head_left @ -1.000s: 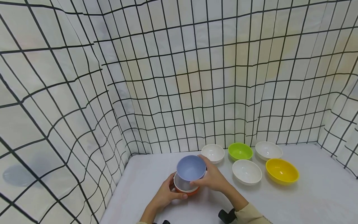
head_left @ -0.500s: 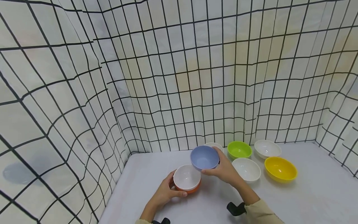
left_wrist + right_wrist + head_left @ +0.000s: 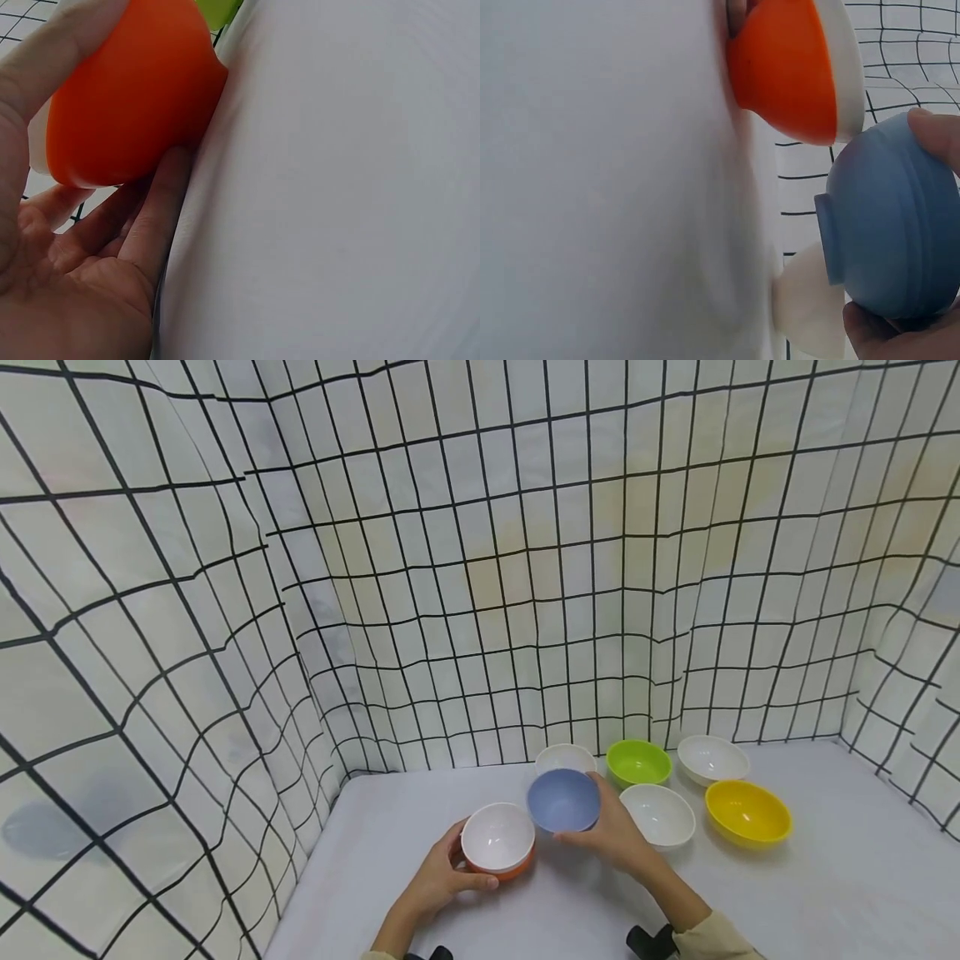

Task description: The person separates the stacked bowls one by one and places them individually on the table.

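Observation:
In the head view my left hand (image 3: 441, 878) grips an orange bowl (image 3: 517, 870), with a white bowl (image 3: 498, 837) nested inside it. The left wrist view shows my fingers and thumb around the orange bowl (image 3: 139, 97), which stands on the white tabletop. To the right, my right hand (image 3: 618, 831) holds a blue bowl (image 3: 564, 800) by its side, thumb near and fingers at the far side. In the right wrist view the blue bowl (image 3: 892, 217) is raised off the table, close beside the nested pair. Its inside looks bare.
Behind the blue bowl stands a white bowl (image 3: 566, 758), partly covered by it. Farther right are a green bowl (image 3: 638, 763), two white bowls (image 3: 658, 816) and a yellow bowl (image 3: 747, 812). A wall of white sheet with black grid lines (image 3: 480, 610) encloses the table.
My right hand has drawn the blue bowl up off the white bowl and to the right, then slightly lower. The left hand keeps its grip on the orange bowl in place.

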Tool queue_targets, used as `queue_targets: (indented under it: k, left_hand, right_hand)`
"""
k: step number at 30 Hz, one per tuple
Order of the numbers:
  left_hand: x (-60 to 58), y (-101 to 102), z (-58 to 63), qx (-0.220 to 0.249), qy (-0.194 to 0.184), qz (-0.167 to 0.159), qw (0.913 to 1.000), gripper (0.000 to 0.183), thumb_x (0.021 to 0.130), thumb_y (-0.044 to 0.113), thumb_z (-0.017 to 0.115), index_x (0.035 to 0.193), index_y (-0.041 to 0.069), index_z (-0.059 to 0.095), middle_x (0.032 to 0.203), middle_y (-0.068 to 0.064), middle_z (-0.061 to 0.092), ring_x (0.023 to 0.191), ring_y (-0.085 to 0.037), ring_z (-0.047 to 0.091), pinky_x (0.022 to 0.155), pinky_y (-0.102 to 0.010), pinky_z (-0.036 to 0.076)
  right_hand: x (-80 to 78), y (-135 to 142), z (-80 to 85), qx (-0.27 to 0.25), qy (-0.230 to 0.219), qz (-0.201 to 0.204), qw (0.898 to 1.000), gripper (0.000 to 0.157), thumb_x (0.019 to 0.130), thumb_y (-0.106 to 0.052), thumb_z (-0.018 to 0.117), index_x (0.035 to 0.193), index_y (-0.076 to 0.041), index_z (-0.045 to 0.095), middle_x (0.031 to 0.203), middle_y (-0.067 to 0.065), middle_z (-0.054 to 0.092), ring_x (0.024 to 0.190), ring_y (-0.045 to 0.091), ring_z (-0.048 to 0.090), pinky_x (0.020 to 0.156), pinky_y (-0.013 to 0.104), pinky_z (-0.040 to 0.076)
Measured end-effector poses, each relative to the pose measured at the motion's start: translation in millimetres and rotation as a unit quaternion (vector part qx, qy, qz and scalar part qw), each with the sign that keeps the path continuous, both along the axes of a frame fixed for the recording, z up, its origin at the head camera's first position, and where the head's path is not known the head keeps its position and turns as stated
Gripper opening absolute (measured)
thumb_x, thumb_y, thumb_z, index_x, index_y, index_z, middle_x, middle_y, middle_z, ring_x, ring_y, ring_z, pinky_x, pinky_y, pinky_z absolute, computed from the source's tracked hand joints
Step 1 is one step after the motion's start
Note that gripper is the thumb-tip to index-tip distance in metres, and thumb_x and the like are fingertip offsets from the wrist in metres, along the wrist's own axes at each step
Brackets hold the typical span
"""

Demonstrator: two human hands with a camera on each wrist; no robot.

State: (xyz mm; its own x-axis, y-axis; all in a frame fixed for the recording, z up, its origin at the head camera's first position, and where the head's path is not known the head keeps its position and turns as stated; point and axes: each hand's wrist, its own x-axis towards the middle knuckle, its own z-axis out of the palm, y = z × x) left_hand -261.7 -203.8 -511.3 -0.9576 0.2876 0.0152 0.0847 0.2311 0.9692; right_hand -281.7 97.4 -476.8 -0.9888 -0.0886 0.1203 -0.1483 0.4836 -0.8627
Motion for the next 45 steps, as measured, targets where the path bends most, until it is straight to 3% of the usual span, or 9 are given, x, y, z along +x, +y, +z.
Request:
queue_targets:
  k: [8,18,31,38,45]
  left_hand:
    - [-2.2,-5,-1.7,-0.005,0.008,0.015,0.9998,0.102,0.072,0.017,0.094,0.157,0.013,0.038,0.154,-0.014,0.051,0.142,-0.036,0.048,0.120,-0.057,0.040]
    - [-3.3,-7,-0.9,-0.005,0.008,0.022,0.9997,0.102,0.072,0.017,0.095,0.157,0.014,0.038,0.155,-0.013,0.051,0.143,-0.035,0.047,0.120,-0.058,0.038]
    - [-0.9,-7,-0.3,0.005,0.003,0.019,0.9998,0.102,0.072,0.015,0.094,0.157,0.012,0.037,0.155,-0.016,0.050,0.144,-0.038,0.046,0.121,-0.060,0.036]
    - [0.3,-7,-0.1,-0.002,0.002,0.023,0.9997,0.102,0.072,0.017,0.094,0.157,0.013,0.037,0.155,-0.015,0.050,0.144,-0.038,0.045,0.121,-0.061,0.035]
    - [-1.5,-7,-1.6,-0.014,-0.002,0.025,0.9996,0.104,0.071,0.022,0.095,0.157,0.015,0.038,0.154,-0.014,0.051,0.143,-0.038,0.046,0.120,-0.062,0.036]
  right_hand:
    - [4.8,-3,-10.6,0.009,-0.005,-0.003,1.000,0.124,0.066,-0.035,0.096,0.158,0.003,0.023,0.154,0.027,0.042,0.135,0.045,0.051,0.107,0.062,0.051]
    - [4.8,1,-17.7,0.006,-0.016,0.028,0.999,0.126,0.063,-0.031,0.098,0.159,0.001,0.023,0.151,0.022,0.044,0.133,0.038,0.052,0.109,0.059,0.050]
    - [9.5,7,-6.2,0.044,-0.069,0.036,0.996,0.128,0.067,-0.027,0.095,0.158,0.008,0.013,0.151,0.031,0.038,0.130,0.047,0.050,0.107,0.066,0.048]
    - [14.7,4,-2.1,0.054,-0.032,0.056,0.996,0.129,0.069,-0.030,0.094,0.160,0.006,0.010,0.157,0.030,0.031,0.136,0.045,0.045,0.111,0.066,0.044]
    - [20.7,-1,7.0,0.089,0.006,0.064,0.994,0.124,0.070,-0.037,0.093,0.161,-0.001,0.017,0.161,0.027,0.031,0.141,0.044,0.043,0.112,0.067,0.044]
